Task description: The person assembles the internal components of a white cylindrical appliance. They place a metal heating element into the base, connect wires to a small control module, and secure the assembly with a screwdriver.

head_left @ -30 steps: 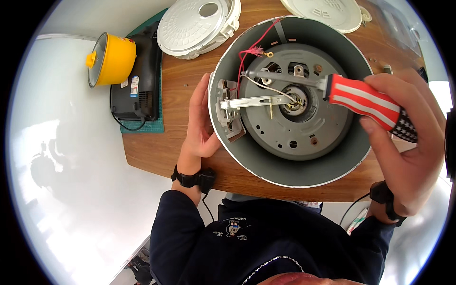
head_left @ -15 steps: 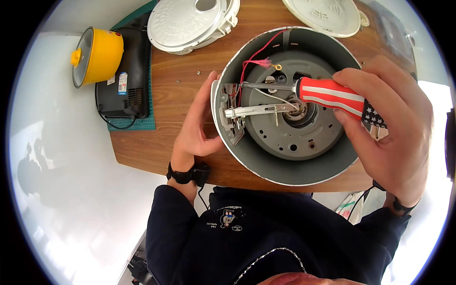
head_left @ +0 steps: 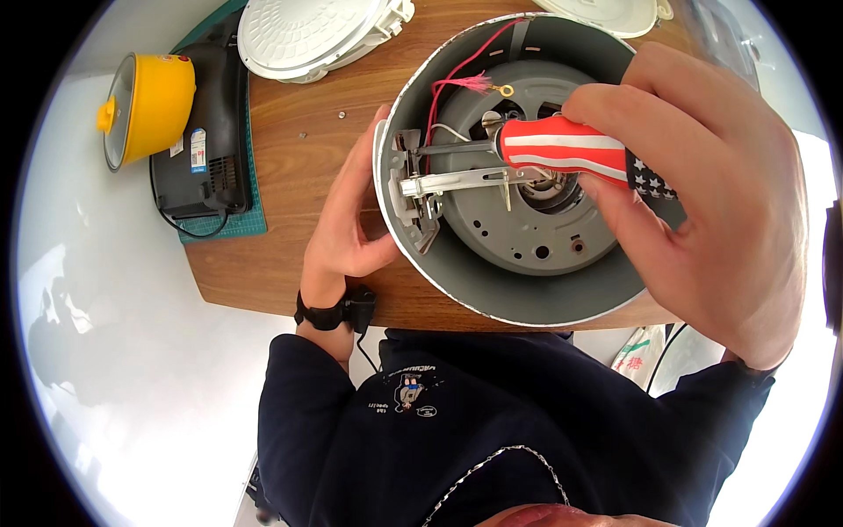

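Observation:
My right hand [head_left: 711, 184] grips a screwdriver [head_left: 562, 147] by its red-and-white striped handle, which ends in dark blue with white stars. Its shaft points left, across the inside of an open round metal housing [head_left: 518, 294] like a rice cooker's body. The tip is at a metal bracket [head_left: 407, 198] on the left inner wall; exact contact is hard to see. My left hand [head_left: 338, 233] holds the housing's left outer side, fingers and thumb spread along it. A silvery lever [head_left: 461, 180] runs from the bracket toward the central hole. Red wires [head_left: 448, 85] with a ring terminal [head_left: 503, 90] hang inside.
A white round lid [head_left: 307, 39] lies at the back left of the wooden table [head_left: 290, 211], another pale lid [head_left: 606, 13] behind the housing. Two small screws [head_left: 342, 115] lie left. Further left, a yellow pot [head_left: 158, 110] sits by a black appliance [head_left: 215, 158] on a green mat [head_left: 250, 224].
The view has shifted, so most things appear further left and up. The screwdriver and my right hand have moved left, closer to the bracket. My left hand keeps its hold on the housing.

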`<control>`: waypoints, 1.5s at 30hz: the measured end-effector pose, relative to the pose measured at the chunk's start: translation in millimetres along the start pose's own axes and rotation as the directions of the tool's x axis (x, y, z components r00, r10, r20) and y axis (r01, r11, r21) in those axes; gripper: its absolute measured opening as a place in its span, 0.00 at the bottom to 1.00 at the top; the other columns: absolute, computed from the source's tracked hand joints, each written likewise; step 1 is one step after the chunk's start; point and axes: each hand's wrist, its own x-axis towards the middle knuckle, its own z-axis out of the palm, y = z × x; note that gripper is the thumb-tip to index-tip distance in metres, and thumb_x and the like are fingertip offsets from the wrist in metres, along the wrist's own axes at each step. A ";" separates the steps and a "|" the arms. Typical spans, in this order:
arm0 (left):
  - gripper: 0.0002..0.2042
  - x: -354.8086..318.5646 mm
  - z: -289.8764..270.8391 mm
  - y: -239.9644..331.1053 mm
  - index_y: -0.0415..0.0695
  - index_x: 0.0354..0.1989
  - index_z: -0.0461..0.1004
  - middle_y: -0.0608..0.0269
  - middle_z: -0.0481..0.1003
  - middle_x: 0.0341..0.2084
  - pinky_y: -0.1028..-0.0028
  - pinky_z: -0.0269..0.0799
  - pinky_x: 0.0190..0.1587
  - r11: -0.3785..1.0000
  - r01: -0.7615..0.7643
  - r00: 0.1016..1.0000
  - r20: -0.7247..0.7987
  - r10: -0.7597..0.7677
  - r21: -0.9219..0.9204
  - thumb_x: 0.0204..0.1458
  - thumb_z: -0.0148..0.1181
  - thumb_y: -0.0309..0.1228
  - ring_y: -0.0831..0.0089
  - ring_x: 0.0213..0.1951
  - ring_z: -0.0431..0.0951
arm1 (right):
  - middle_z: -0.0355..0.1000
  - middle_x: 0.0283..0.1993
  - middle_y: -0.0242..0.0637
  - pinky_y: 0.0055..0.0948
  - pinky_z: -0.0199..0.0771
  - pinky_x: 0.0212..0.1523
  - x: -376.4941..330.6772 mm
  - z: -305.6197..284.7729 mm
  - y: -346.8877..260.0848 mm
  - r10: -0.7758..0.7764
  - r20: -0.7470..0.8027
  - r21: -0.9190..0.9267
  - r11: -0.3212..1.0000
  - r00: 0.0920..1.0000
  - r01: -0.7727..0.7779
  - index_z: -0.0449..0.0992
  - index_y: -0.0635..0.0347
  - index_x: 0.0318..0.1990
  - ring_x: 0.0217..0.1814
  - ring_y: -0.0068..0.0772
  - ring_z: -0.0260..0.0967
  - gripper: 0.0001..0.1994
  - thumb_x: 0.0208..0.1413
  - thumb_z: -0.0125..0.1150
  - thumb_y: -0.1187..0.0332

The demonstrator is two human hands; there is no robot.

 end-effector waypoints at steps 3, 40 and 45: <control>0.49 -1.0 -3.1 -4.4 0.33 0.77 0.50 0.41 0.53 0.76 0.58 0.51 0.75 1.000 -0.008 1.000 0.013 0.008 0.029 0.44 0.68 0.27 0.52 0.76 0.55 | 0.71 0.35 0.41 0.36 0.70 0.33 1.9 -1.0 -0.8 0.002 0.013 -0.010 1.000 1.000 -0.002 0.80 0.61 0.42 0.35 0.46 0.72 0.21 0.35 0.73 0.81; 0.58 21.4 -6.0 -3.6 0.42 0.77 0.50 0.53 0.61 0.72 0.61 0.69 0.67 0.959 -0.278 0.956 0.107 0.272 0.048 0.33 0.81 0.20 0.62 0.69 0.67 | 0.76 0.39 0.45 0.38 0.73 0.37 -21.4 13.3 10.2 0.092 -0.024 0.199 0.976 0.995 -0.086 0.78 0.64 0.44 0.37 0.51 0.74 0.17 0.45 0.71 0.79; 0.54 32.6 -13.3 2.4 0.42 0.76 0.53 0.53 0.63 0.70 0.63 0.71 0.65 0.940 -0.319 0.942 0.153 0.300 0.123 0.36 0.79 0.19 0.64 0.67 0.69 | 0.74 0.40 0.43 0.39 0.73 0.37 -26.1 14.8 6.9 0.153 -0.026 0.204 0.968 0.988 -0.144 0.78 0.64 0.45 0.37 0.50 0.73 0.17 0.45 0.72 0.78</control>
